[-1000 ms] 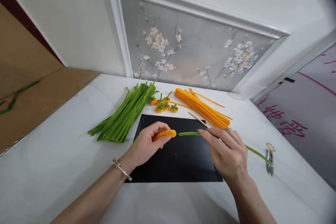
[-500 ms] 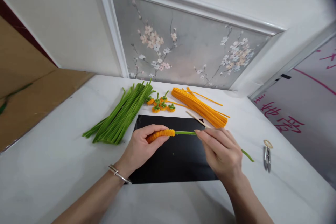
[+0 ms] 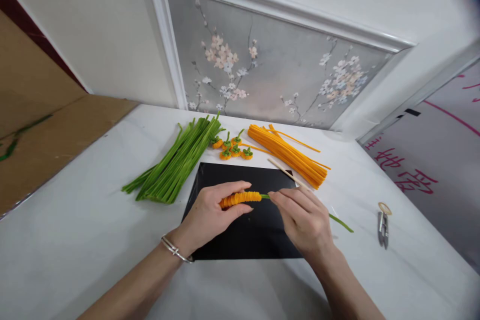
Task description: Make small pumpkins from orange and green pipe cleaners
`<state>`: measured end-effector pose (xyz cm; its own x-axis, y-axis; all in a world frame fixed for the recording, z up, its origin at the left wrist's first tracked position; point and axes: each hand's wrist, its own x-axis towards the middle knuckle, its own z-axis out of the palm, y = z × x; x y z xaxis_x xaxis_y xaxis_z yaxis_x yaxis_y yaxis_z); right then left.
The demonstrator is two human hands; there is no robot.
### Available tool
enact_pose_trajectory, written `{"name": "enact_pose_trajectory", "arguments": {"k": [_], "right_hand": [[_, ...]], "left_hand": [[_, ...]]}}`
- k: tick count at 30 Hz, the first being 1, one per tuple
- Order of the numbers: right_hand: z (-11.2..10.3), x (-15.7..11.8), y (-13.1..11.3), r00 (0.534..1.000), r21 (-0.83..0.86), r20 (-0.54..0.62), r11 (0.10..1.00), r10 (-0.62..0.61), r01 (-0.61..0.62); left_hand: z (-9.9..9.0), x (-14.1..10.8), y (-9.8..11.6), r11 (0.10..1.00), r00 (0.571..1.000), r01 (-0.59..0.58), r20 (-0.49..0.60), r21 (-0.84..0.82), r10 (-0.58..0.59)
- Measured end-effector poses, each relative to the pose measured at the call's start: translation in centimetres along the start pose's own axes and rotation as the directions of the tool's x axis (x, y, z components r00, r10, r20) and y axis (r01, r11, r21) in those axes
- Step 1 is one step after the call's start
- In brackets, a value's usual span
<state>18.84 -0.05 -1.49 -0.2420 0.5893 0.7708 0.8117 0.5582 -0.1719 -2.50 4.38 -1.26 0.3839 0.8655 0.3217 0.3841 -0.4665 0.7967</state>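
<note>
Above the black mat, a tightly wound coil of orange pipe cleaner (image 3: 242,198) points to the right. My left hand (image 3: 215,207) holds its rear end, with thumb and forefinger parted around the front part; the other fingers are hidden. A green pipe cleaner (image 3: 341,222) sticks out of the coil's right end and passes through my right hand (image 3: 303,212). There the thumb and fingertips pinch it close to the coil, and its free end hangs out to the right.
The black mat (image 3: 247,240) lies on the white table. Behind it are green pipe cleaners (image 3: 180,160), small orange-and-green pieces (image 3: 235,151), an orange bundle (image 3: 287,152) and a thin stick (image 3: 285,172). Small snips (image 3: 383,227) lie at right, cardboard (image 3: 75,140) at left.
My right hand has come closer to the coil, so less green shows between them. My left thumb and forefinger have spread away from the coil, which sits slightly further right and lower.
</note>
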Motion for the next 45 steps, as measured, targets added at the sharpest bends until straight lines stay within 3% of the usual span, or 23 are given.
{"name": "enact_pose_trajectory", "arguments": {"k": [4,6,12,20,24,29,32,38,45], "right_hand": [[-0.3,-0.1,0.6,0.998,0.04,-0.035,0.998,0.055,-0.054],[-0.4,-0.1,0.7,0.997,0.056,-0.042,0.996,0.067,-0.065],[-0.4,-0.1,0.6,0.996,0.086,-0.03,0.993,0.088,-0.085],[0.0,0.3,-0.3,0.994,0.144,-0.028,0.985,0.101,-0.096],[0.3,0.4,-0.5,0.996,0.167,-0.014,0.982,0.092,-0.088],[0.0,0.4,-0.3,0.998,0.159,-0.031,0.986,0.045,-0.04],[-0.1,0.3,-0.1,1.0,0.174,-0.027,0.985,0.005,0.0],[-0.6,-0.1,0.7,0.995,0.204,0.083,0.976,0.063,-0.079],[-0.8,-0.6,1.6,0.995,0.167,0.081,0.984,0.051,-0.064]], "left_hand": [[-0.7,0.3,0.0,0.982,0.984,0.158,0.098,-0.102,-0.148],[-0.9,0.4,0.0,0.975,0.981,0.179,0.102,-0.129,-0.167],[-0.7,0.4,0.3,0.997,0.999,0.044,-0.003,-0.059,-0.045],[0.0,0.1,0.3,0.993,0.998,-0.059,-0.028,-0.107,0.056],[0.5,0.0,0.4,0.992,0.999,-0.045,-0.015,-0.114,0.043],[0.3,0.1,0.6,0.989,0.998,0.062,0.004,-0.133,-0.062],[0.2,0.2,0.6,0.993,0.999,0.042,0.016,-0.109,-0.04],[0.1,0.1,0.5,0.997,0.996,-0.054,-0.08,-0.061,0.049],[0.5,-0.3,0.0,0.998,0.99,0.014,-0.137,-0.053,-0.021]]}}
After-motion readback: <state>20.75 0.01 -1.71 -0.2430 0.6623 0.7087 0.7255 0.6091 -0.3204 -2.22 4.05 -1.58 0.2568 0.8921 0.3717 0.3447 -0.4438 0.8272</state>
